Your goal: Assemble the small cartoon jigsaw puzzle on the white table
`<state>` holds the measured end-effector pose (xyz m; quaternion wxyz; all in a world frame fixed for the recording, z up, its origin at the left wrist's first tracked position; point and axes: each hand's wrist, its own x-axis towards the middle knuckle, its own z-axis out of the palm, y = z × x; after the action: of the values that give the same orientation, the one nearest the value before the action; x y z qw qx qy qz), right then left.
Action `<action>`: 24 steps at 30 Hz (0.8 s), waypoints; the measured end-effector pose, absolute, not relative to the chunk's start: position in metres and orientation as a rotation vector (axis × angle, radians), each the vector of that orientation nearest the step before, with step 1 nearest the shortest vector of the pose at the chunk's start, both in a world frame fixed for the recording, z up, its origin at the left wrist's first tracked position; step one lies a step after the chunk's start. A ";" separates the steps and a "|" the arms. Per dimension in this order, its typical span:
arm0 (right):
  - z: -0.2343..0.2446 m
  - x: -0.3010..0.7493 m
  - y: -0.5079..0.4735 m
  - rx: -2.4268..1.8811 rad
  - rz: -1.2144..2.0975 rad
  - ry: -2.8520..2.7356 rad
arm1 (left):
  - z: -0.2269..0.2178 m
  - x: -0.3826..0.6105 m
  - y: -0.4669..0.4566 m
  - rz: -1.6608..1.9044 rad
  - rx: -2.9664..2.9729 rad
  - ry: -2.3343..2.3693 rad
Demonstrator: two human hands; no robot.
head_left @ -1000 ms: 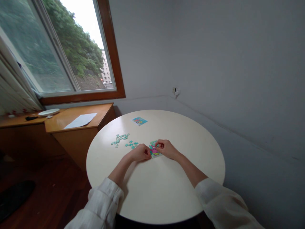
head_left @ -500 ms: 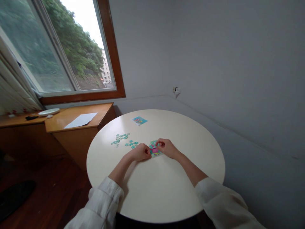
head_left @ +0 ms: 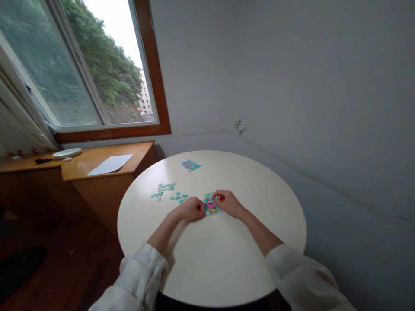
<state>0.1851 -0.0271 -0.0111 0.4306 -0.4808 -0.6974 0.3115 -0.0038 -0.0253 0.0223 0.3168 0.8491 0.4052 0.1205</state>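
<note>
The puzzle [head_left: 210,206] lies flat on the white tabletop [head_left: 214,259], between my hands. My left hand [head_left: 192,208] is curled, its fingertips at the puzzle's left edge; my right hand [head_left: 228,202] bends over the right side, thumb and finger drawn together. Whether either grips a piece, I cannot tell. Just past my left hand lies a small cluster [head_left: 178,197] of loose pieces, and farther left a bigger group [head_left: 166,187]. Beyond them is a picture card [head_left: 190,165]. Off to the left, a desk [head_left: 139,155] bears paper [head_left: 110,164] and a plate [head_left: 66,152], below the window [head_left: 100,65].
</note>
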 end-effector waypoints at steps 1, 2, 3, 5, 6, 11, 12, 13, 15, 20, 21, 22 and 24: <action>-0.011 0.185 -0.027 -1.202 0.780 -1.736 | 0.022 -0.004 -0.025 0.318 2.237 1.069; -0.011 0.185 -0.027 -1.206 0.782 -1.733 | 0.021 -0.004 -0.024 0.318 2.239 1.072; -0.011 0.185 -0.027 -1.208 0.782 -1.730 | 0.020 -0.004 -0.023 0.318 2.240 1.073; -0.011 0.185 -0.026 -1.203 0.780 -1.737 | 0.020 -0.005 -0.023 0.316 2.243 1.076; -0.012 0.185 -0.026 -1.198 0.775 -1.742 | 0.020 -0.005 -0.023 0.315 2.244 1.076; -0.011 0.185 -0.027 -1.212 0.770 -1.746 | 0.022 -0.004 -0.025 0.305 2.245 1.078; -0.011 0.185 -0.028 -1.217 0.775 -1.741 | 0.022 -0.004 -0.026 0.305 2.245 1.079; -0.010 0.185 -0.028 -1.220 0.779 -1.736 | 0.023 -0.003 -0.026 0.306 2.245 1.080; -0.009 0.185 -0.029 -1.219 0.783 -1.730 | 0.023 -0.003 -0.026 0.308 2.244 1.083; -0.005 0.184 -0.032 -1.198 0.780 -1.735 | 0.023 -0.004 -0.026 0.316 2.243 1.071; -0.004 0.183 -0.032 -1.193 0.776 -1.734 | 0.022 -0.004 -0.025 0.319 2.244 1.069; -0.004 0.183 -0.032 -1.191 0.772 -1.730 | 0.022 -0.005 -0.025 0.322 2.243 1.066; -0.003 0.183 -0.033 -1.199 0.768 -1.719 | 0.021 -0.005 -0.025 0.327 2.238 1.065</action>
<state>0.1828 -0.0327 -0.0032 0.4391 -0.4827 -0.6918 0.3092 -0.0051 -0.0251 0.0212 0.3152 0.8496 0.4043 0.1240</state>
